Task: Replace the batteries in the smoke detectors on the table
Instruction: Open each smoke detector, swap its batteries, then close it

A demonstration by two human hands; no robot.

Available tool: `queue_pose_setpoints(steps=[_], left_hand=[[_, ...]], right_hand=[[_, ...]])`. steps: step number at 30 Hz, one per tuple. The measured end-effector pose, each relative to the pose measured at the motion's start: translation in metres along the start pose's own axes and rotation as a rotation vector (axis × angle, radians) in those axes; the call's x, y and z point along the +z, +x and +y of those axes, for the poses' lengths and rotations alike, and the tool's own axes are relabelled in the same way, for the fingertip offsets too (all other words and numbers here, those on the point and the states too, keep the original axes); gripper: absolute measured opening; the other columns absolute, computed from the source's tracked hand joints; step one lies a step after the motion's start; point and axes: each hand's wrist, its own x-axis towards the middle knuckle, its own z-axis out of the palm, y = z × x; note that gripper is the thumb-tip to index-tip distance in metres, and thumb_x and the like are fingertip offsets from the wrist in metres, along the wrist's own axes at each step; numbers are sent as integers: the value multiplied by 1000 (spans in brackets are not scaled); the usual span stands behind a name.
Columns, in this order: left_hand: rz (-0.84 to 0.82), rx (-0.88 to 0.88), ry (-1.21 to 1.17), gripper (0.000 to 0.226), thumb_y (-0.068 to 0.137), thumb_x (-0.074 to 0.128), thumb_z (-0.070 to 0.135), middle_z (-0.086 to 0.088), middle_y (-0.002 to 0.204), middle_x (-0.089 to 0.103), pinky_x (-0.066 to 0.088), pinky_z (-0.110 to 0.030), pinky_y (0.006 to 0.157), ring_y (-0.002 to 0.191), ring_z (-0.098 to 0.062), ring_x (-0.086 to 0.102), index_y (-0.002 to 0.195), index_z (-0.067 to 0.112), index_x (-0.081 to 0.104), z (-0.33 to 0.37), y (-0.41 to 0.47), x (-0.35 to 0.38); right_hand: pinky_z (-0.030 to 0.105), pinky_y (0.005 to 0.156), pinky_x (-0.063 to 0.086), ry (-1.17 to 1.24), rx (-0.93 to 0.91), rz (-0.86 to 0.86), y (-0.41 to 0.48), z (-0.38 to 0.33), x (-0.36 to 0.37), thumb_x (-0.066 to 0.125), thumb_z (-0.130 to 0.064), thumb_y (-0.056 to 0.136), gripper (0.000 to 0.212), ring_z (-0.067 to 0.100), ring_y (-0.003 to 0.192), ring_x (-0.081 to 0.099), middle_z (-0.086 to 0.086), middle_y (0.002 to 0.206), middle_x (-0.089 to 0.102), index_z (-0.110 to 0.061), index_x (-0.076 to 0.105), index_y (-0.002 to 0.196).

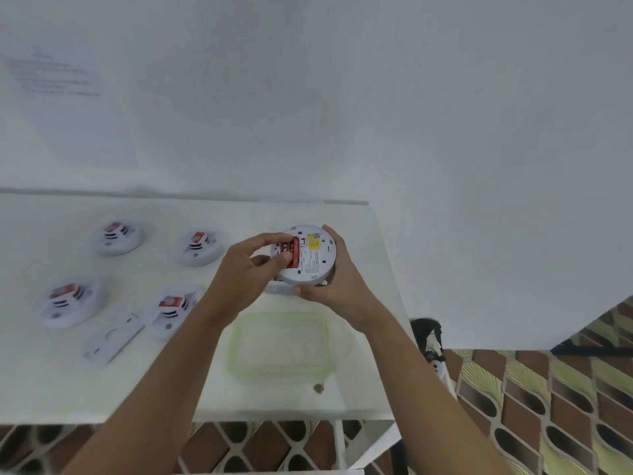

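Observation:
I hold a round white smoke detector (315, 258) above the table, its back side with a yellow label facing me. My right hand (337, 282) grips it round the rim from the right and below. My left hand (246, 269) pinches a red battery (291, 255) that sits in the detector's battery bay. Several other white detectors lie on the white table (51, 382) to the left, each showing a red battery: one at the far left (118, 238), one beside it (200, 248), one at the near left (70, 301), one partly behind my left forearm (168, 313).
A clear container with a green rim (279, 344) lies on the table under my hands. A flat white cover plate (111, 339) rests near the front left. A small brownish object (318, 388) sits near the table's front edge. Patterned floor lies right of the table edge.

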Motion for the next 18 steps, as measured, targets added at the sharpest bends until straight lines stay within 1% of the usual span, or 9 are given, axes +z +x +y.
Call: queue_pose_setpoints(steps=[2, 4, 6, 9, 12, 14, 15, 17, 18], left_hand=[[26, -1, -42, 19, 93, 64, 12, 0, 109, 74, 57, -46, 86, 96, -24, 72, 111, 16, 72, 1, -11, -13], [50, -6, -85, 19, 95, 62, 12, -3, 109, 74, 58, -42, 82, 100, -25, 71, 110, 12, 72, 0, -22, -28], [70, -25, -115, 20, 94, 62, 13, -5, 108, 74, 59, -38, 80, 98, -26, 71, 111, 9, 71, -3, -32, -45], [115, -57, -95, 22, 92, 64, 16, -5, 107, 73, 58, -33, 78, 93, -26, 71, 112, 10, 70, -13, -48, -74], [185, -104, -56, 21, 93, 63, 16, -3, 106, 74, 56, -31, 76, 91, -22, 71, 113, 14, 71, -30, -64, -107], [220, -150, 40, 18, 94, 62, 17, 3, 102, 75, 51, -29, 76, 91, -14, 69, 110, 20, 72, -46, -73, -132], [234, -179, 131, 17, 95, 62, 18, 7, 100, 74, 49, -26, 77, 93, -11, 68, 107, 24, 72, -54, -76, -145], [256, -223, 381, 17, 94, 62, 20, 11, 105, 71, 45, -24, 79, 96, -13, 64, 106, 29, 70, -71, -83, -170], [266, -230, 494, 19, 92, 64, 20, 8, 110, 69, 44, -25, 81, 96, -16, 62, 109, 28, 68, -76, -87, -180]], right_hand=[[33, 86, 58, -3, -52, -11, -1, -2, 13, 77, 16, 75, 94, 12, 126, 55, 1, 139, 51, -17, 29, 148], [40, 90, 58, -9, -66, -22, -2, 0, 28, 79, 15, 73, 88, 18, 128, 54, 5, 138, 52, -14, 35, 144], [41, 95, 56, -12, -40, -12, -4, 3, 43, 81, 12, 72, 90, 17, 129, 53, 4, 139, 51, -14, 34, 144], [33, 91, 57, 0, -4, -1, -6, 9, 65, 80, 13, 73, 92, 10, 127, 53, 1, 140, 48, -15, 30, 145], [35, 92, 57, -16, 12, 7, -4, 16, 87, 81, 12, 74, 93, 9, 127, 53, -2, 140, 48, -19, 30, 145], [34, 94, 56, -30, 17, 20, -2, 19, 102, 82, 10, 73, 93, 7, 127, 53, -4, 139, 49, -20, 30, 144], [31, 93, 56, -33, 19, 28, -2, 21, 111, 81, 11, 73, 93, 5, 125, 53, -5, 138, 49, -20, 30, 144], [26, 89, 56, -30, 19, 40, -1, 24, 128, 80, 13, 74, 91, 1, 121, 55, -6, 135, 50, -19, 30, 144], [25, 87, 56, -28, 15, 48, -1, 25, 136, 79, 14, 74, 91, 0, 120, 56, -6, 135, 51, -18, 30, 144]])
